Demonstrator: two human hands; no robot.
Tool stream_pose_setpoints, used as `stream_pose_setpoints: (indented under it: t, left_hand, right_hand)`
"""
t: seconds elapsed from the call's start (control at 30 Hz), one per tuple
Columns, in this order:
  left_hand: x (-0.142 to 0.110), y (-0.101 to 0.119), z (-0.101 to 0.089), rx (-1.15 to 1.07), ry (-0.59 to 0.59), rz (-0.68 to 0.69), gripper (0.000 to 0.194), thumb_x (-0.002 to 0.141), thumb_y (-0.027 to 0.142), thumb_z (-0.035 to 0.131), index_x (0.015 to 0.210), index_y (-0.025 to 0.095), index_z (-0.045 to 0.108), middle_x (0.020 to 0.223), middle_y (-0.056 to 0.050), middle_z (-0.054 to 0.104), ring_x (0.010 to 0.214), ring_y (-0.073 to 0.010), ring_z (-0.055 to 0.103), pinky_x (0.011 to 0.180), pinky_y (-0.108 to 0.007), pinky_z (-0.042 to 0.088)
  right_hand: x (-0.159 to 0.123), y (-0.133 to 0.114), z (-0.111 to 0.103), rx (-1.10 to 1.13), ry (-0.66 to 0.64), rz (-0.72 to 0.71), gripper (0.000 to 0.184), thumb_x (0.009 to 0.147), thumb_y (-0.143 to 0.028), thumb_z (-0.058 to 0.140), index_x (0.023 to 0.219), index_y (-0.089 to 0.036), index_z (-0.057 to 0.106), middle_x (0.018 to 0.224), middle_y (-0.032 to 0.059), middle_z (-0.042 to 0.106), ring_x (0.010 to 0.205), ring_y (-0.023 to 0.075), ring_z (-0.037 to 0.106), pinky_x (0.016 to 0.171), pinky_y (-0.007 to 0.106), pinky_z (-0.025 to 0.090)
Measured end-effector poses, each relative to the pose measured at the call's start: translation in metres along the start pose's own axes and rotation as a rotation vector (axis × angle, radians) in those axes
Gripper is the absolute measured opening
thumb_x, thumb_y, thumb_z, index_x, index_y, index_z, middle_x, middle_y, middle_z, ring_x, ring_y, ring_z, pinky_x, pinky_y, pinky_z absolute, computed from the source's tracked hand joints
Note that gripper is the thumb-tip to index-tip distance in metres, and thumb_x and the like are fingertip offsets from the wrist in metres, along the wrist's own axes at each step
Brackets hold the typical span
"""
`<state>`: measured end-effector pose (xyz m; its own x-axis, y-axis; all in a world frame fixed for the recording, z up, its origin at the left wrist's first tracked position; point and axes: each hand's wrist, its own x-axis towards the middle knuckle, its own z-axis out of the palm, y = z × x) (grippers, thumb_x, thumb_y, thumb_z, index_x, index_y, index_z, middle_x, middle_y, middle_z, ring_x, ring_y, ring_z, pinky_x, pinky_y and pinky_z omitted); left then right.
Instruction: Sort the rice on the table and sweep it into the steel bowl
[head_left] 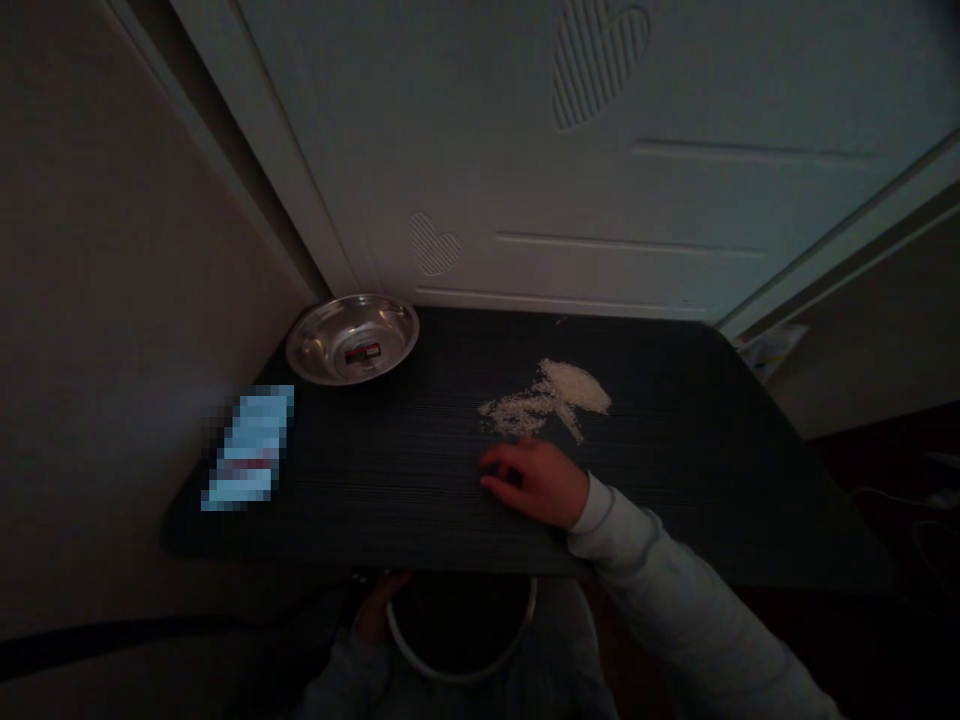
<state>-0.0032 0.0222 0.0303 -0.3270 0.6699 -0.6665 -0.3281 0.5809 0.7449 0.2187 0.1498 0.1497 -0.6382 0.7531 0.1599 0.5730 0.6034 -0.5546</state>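
Note:
White grains that look like rice lie in a loose heap and a thin scatter on the dark table. Just on the near side of the grains, my right hand rests low over the tabletop, fingers bent. A gap shows between its thumb and forefinger, with nothing visible in it. Below the table's front edge is a round bowl with a pale rim and a dark inside. My left hand grips the bowl's left side, its fingers partly in shadow. Whatever the bowl contains is too dark to see.
A shiny metal basin with a dark label inside stands at the table's back left. A lit, blurred-out screen leans at the left edge. Behind the table is a white door with heart patterns. The room is dim.

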Motion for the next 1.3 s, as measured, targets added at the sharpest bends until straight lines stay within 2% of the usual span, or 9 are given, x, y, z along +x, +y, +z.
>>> stream_pose_setpoints:
  t: [0.17,0.3,0.43,0.6,0.87,1.0,1.07,1.17,1.3]
  left_hand:
    - [0.008,-0.015,-0.013,0.033,-0.007,0.003,0.012,0.04,0.014,0.068,0.041,0.023,0.06,0.068,-0.007,0.071,0.106,-0.033,0.053,0.1,-0.045,0.029]
    - [0.015,-0.023,-0.018,0.096,-0.013,0.091,0.016,0.03,0.016,0.068,0.041,0.025,0.063,0.069,-0.007,0.072,0.106,-0.0362,0.052,0.102,-0.044,0.026]
    - [0.013,-0.019,-0.011,0.077,-0.031,0.078,0.013,0.031,0.022,0.07,0.041,0.025,0.062,0.069,-0.006,0.072,0.104,-0.036,0.054,0.1,-0.045,0.029]
    - [0.001,-0.002,0.006,-0.058,-0.104,-0.057,0.012,0.043,0.026,0.069,0.041,0.023,0.057,0.069,-0.009,0.072,0.105,-0.034,0.054,0.096,-0.046,0.035]
    - [-0.004,0.007,0.012,-0.122,-0.182,-0.126,0.012,0.037,0.024,0.071,0.042,0.023,0.059,0.064,-0.008,0.072,0.107,-0.0362,0.052,0.099,-0.046,0.031]
    - [0.015,-0.014,-0.002,-0.114,-0.235,-0.16,0.014,0.036,0.029,0.071,0.043,0.021,0.063,0.067,-0.011,0.072,0.108,-0.0385,0.051,0.101,-0.046,0.028]
    - [0.03,-0.032,-0.016,-0.078,-0.243,-0.133,0.019,0.037,0.031,0.071,0.052,0.02,0.068,0.076,-0.011,0.073,0.109,-0.0389,0.05,0.101,-0.047,0.029]
    - [0.049,-0.054,-0.035,0.042,-0.143,-0.011,0.018,0.033,0.028,0.073,0.048,0.024,0.067,0.071,-0.01,0.073,0.107,-0.0387,0.052,0.104,-0.045,0.023]
    - [0.055,-0.062,-0.032,0.017,-0.131,-0.022,0.013,0.036,0.031,0.072,0.046,0.026,0.065,0.065,-0.006,0.073,0.1,-0.037,0.057,0.102,-0.046,0.025]
  right_hand:
    - [0.0,-0.003,-0.002,0.0,-0.058,0.022,0.015,0.077,-0.027,0.055,0.089,-0.019,0.059,0.057,-0.0034,0.06,0.054,0.0105,0.054,0.06,0.023,0.041]
    - [0.0,-0.002,-0.002,0.011,-0.065,0.037,0.014,0.077,-0.027,0.055,0.088,-0.019,0.059,0.057,-0.0031,0.06,0.055,0.0106,0.054,0.059,0.023,0.04]
    - [-0.001,0.0,0.0,0.02,-0.062,0.053,0.016,0.077,-0.028,0.055,0.089,-0.019,0.059,0.057,-0.003,0.059,0.055,0.0106,0.053,0.058,0.023,0.041]
    - [-0.001,0.0,0.0,0.063,-0.059,0.071,0.016,0.078,-0.027,0.053,0.089,-0.017,0.059,0.059,-0.0022,0.058,0.056,0.0107,0.052,0.059,0.023,0.041]
    - [-0.008,0.009,-0.013,0.209,0.235,0.246,0.021,0.082,-0.032,0.047,0.093,-0.017,0.058,0.062,-0.001,0.056,0.054,0.0109,0.052,0.053,0.023,0.042]
    - [-0.024,0.004,-0.011,0.218,0.397,0.342,0.023,0.083,-0.033,0.044,0.094,-0.017,0.057,0.074,0.0025,0.062,0.065,0.0141,0.057,0.06,0.025,0.045]
    - [-0.031,-0.001,-0.003,0.191,0.381,0.347,0.022,0.084,-0.031,0.044,0.095,-0.018,0.057,0.081,0.0038,0.064,0.073,0.0154,0.059,0.066,0.027,0.047]
    - [-0.036,-0.006,0.011,0.124,0.32,0.295,0.02,0.084,-0.028,0.044,0.097,-0.019,0.057,0.087,0.0039,0.066,0.081,0.0164,0.06,0.073,0.029,0.047]
    - [-0.034,-0.013,0.022,0.009,0.3,0.248,0.02,0.085,-0.024,0.043,0.096,-0.019,0.058,0.09,0.0046,0.067,0.082,0.0174,0.061,0.074,0.031,0.046]
